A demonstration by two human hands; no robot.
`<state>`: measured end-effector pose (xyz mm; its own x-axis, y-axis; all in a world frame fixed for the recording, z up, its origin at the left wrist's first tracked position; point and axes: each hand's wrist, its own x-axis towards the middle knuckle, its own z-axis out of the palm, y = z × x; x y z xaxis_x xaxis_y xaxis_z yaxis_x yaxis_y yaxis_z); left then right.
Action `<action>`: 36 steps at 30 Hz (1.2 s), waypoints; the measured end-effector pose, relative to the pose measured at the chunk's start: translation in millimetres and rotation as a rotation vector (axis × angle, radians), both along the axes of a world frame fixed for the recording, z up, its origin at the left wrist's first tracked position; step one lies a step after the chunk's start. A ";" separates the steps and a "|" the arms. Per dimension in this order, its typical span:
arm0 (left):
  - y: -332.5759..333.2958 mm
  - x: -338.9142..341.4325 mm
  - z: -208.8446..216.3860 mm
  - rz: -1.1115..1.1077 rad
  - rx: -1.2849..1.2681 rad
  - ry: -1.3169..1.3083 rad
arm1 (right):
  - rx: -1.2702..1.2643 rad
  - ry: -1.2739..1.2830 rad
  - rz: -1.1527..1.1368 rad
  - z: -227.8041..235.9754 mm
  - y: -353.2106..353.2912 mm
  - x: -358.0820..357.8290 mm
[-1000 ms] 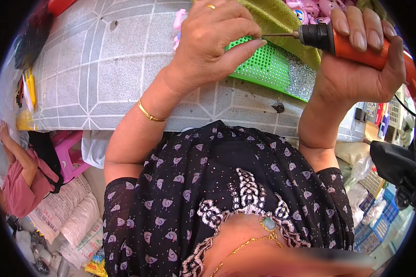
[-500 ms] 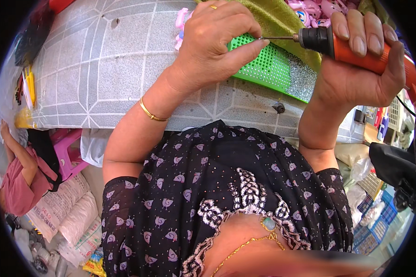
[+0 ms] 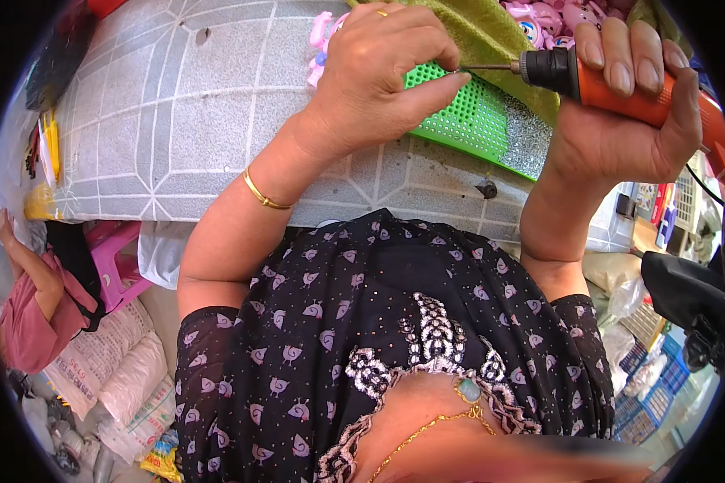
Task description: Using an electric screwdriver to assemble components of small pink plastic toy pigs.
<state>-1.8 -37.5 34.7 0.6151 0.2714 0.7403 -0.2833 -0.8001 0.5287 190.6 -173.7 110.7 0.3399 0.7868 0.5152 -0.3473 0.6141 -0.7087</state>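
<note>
- Here's the green tray (image 3: 463, 121), hard plastic, its face a neat grid of round holes, with a glittering spread of small silvery metal bits (image 3: 528, 129) at its right end.
- Beyond the tray's far edge, the olive cloth (image 3: 491, 36), softly folded with a slight sheen; past that, glossy rounded pink toy parts (image 3: 544, 20) in a pile.
- Under the tray, the desk (image 3: 201, 121), its grey speckled covering crossed by pale lines.
- Now the power driver (image 3: 596, 92): smooth orange barrel, black-wrapped collar, thin straight metal bit. Its long axis runs mostly sideways, bit pointing left to the tray's far left part, the butt off to the right of the tray and angled nearer the wearer.
- The right hand (image 3: 620, 137), to the right of the tray, is wrapped round that orange barrel, fingers over the top, a firm grip.
- And the left hand (image 3: 387, 72), over the tray's left end, is curled, thumb and forefinger nearly together right at the bit's tip; whatever they may pinch is too small to tell.
- So the driver's barrel sits in the right hand, its bit spanning the gap between both hands above the tray's far side.
</note>
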 end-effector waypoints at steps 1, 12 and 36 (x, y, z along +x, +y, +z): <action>0.0 -0.6 0.4 0.002 0.001 0.000 | 0.001 0.000 0.002 -0.2 0.4 -0.3; 0.5 -2.9 3.9 -0.013 -0.090 0.016 | -0.001 -0.057 -0.024 -2.0 2.0 -2.8; 1.7 -5.4 4.5 0.000 -0.065 0.032 | -0.006 -0.052 -0.032 -1.4 1.9 -7.0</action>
